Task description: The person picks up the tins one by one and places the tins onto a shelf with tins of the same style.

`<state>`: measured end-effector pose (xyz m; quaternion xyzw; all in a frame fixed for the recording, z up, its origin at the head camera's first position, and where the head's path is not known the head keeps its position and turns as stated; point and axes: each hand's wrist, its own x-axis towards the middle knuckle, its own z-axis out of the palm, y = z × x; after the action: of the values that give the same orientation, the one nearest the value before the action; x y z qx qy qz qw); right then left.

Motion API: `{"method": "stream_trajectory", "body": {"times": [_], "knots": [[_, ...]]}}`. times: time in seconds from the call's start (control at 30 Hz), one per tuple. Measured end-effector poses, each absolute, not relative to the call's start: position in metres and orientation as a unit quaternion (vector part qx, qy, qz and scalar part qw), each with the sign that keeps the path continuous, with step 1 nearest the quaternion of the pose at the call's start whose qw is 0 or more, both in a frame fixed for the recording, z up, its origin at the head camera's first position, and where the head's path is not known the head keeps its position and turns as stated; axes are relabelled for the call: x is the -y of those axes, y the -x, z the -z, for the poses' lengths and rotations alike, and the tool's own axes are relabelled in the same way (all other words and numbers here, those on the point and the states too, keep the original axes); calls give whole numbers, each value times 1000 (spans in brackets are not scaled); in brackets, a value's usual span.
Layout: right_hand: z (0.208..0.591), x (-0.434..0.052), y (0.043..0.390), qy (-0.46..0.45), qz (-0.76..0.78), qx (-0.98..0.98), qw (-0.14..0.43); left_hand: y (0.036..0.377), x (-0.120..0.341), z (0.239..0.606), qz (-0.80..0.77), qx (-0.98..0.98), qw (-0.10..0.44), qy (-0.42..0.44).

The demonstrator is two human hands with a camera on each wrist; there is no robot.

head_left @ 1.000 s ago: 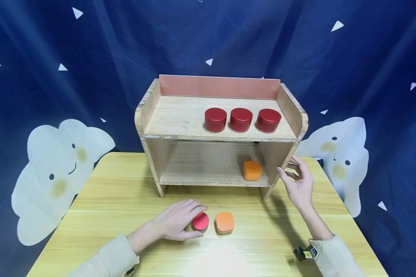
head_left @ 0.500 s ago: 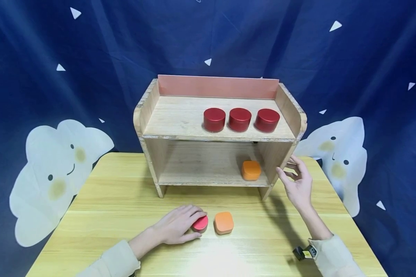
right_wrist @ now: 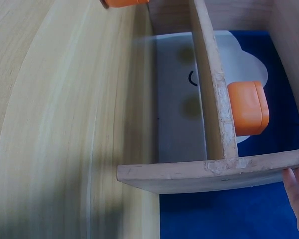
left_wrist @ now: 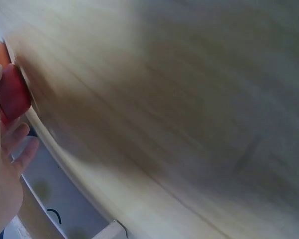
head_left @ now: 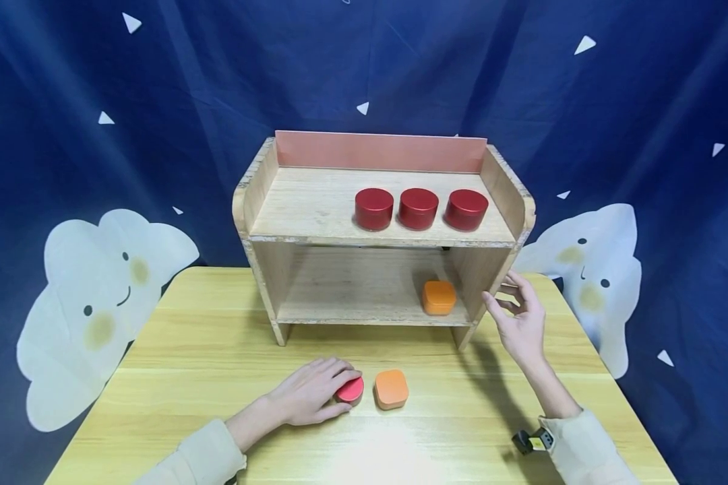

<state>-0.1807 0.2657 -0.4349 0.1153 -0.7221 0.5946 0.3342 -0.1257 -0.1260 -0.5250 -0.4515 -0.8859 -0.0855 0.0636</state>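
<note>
My left hand [head_left: 312, 396] holds a small round red tin [head_left: 350, 391] on the table, its thumb and fingers around the tin's sides. In the left wrist view the red tin [left_wrist: 14, 93] sits between thumb and fingers. Just right of it stands an orange square tin [head_left: 391, 389] with rounded corners. My right hand [head_left: 524, 322] touches the outer right side of a wooden two-tier shelf [head_left: 321, 202] with its fingertips, holding nothing. The right wrist view shows those fingertips [right_wrist: 292, 180] against the side panel [right_wrist: 179, 171].
Three red tins, a left one [head_left: 373, 209], a middle one [head_left: 418, 209] and a right one [head_left: 466, 209], stand in a row on the upper tier. Another orange tin [head_left: 439, 298] is at the right of the lower tier. Behind the wooden table [head_left: 176, 323] hangs a blue curtain [head_left: 218, 81].
My left hand has settled lower and its fingers have closed around the red tin on the table. My right hand stays at the shelf's side.
</note>
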Motion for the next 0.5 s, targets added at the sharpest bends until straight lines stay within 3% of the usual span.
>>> {"method": "stream_trajectory", "body": {"times": [0.5], "knots": [[434, -266, 181, -108, -597, 723, 333, 126, 126, 528, 100, 880, 101, 453]]}}
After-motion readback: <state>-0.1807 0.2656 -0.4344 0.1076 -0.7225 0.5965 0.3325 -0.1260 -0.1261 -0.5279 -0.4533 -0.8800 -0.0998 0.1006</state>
